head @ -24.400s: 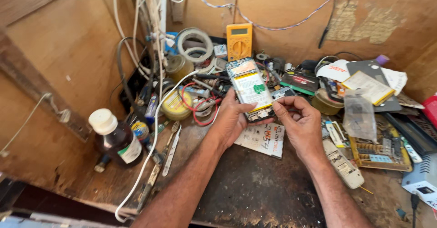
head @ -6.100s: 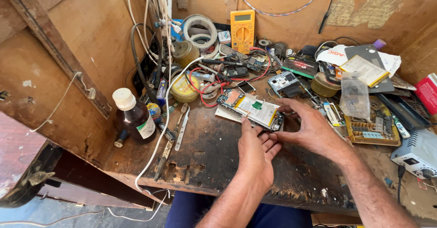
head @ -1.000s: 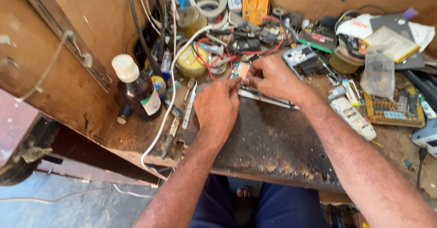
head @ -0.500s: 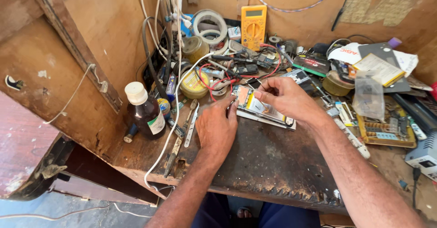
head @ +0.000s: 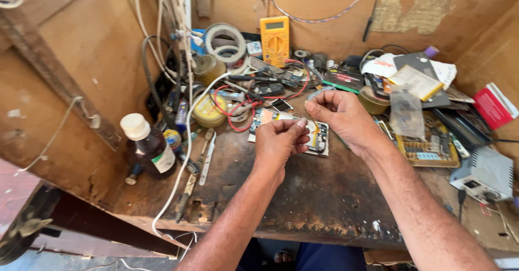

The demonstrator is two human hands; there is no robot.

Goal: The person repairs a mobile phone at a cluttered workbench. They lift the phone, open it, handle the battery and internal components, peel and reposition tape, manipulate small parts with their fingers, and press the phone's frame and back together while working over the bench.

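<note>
Nearby, capped brown bottle (head: 150, 146), dark liquid

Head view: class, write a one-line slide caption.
Left hand and right hand pinch a thin wire above an opened phone on a cluttered workbench.

A worn wooden tabletop (head: 324, 200) is seen boxed in by plywood walls. At the left, a brown glass bottle (head: 148, 146) with a white cap is stood upright, with a small blue-and-yellow tin just beside it. A yellow round container (head: 208, 111) is set further back, ringed by red wire. A yellow multimeter (head: 274, 40) is propped against the back wall, and a roll of white tape (head: 224, 41) is placed to its left. White cables (head: 186, 60) are hung down the corner. At the right, a green circuit board (head: 427, 146), a clear plastic bag (head: 406, 111), a grey box (head: 484, 173) and a red box (head: 494, 106) are laid out.
</note>
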